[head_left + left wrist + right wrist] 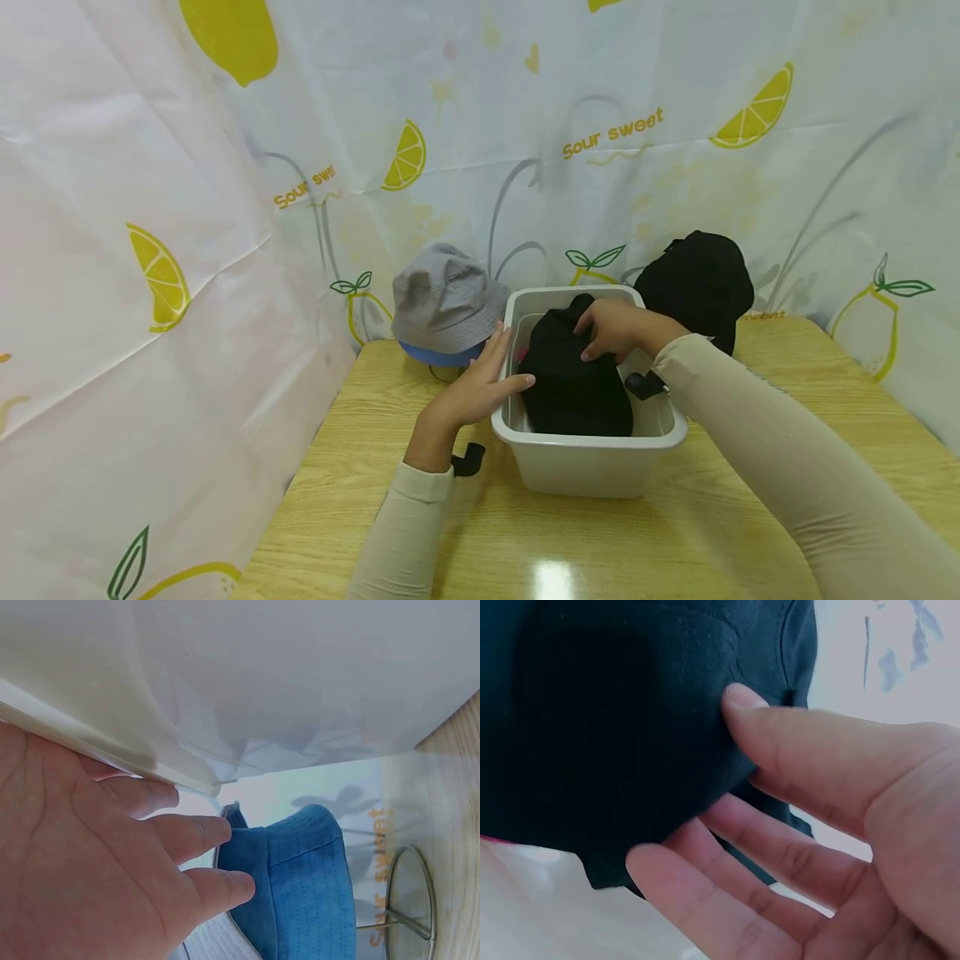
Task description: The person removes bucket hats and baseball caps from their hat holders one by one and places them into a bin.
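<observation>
A black cap (570, 383) lies inside a pale grey plastic bin (585, 471). My right hand (618, 327) reaches over the bin and pinches the cap near its far right side. In the right wrist view the thumb (757, 727) presses on top of the black cloth, with the other fingers tucked under its edge. My left hand (471, 392) rests along the bin's left rim, fingers straight. Just beyond those fingertips stands a grey bucket hat (446, 296) above a blue hat (300, 885).
Another black cap (697, 279) sits raised behind the bin's right side. A wire stand (409, 907) is under the blue hat. The wooden table (360, 467) meets a lemon-print cloth (465, 100) at the back and left. A bit of pink shows beside the cap in the bin.
</observation>
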Demonstrator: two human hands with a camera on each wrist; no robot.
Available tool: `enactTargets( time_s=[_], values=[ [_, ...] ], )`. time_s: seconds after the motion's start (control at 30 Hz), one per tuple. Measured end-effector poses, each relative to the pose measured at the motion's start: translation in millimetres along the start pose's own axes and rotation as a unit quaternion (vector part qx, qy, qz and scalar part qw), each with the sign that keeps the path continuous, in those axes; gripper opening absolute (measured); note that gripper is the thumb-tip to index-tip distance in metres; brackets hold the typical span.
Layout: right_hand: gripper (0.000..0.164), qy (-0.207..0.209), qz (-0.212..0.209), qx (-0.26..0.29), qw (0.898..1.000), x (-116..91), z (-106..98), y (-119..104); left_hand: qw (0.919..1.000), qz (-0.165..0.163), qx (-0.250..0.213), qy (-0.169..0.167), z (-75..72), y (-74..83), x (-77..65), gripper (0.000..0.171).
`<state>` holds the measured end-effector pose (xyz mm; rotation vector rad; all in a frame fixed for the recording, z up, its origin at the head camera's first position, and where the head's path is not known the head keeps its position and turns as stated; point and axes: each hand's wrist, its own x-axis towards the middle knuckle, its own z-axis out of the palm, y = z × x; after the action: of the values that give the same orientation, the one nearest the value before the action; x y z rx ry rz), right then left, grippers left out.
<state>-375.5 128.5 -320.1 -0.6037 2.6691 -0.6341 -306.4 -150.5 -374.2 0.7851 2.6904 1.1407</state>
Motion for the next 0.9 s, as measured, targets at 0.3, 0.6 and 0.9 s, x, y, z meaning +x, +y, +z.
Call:
enactTargets(
  time_s=[0.3,0.6,0.9],
  values=[
    [0.051,0.002,-0.007,-0.014,1.000,-2,-5,-5,1.0000,0.002,-0.001,0.003,0.2,1.1,-0.3,0.091],
    [0.047,0.022,-0.014,-0.029,0.999,-8,-18,-8,1.0000,0.005,0.003,0.006,0.1,1.1,1.0,0.090],
    [0.046,0.036,-0.007,-0.020,0.999,-17,-30,-6,1.0000,0.001,-0.003,0.001,-0.4,0.1,-0.6,0.094]
  ],
)
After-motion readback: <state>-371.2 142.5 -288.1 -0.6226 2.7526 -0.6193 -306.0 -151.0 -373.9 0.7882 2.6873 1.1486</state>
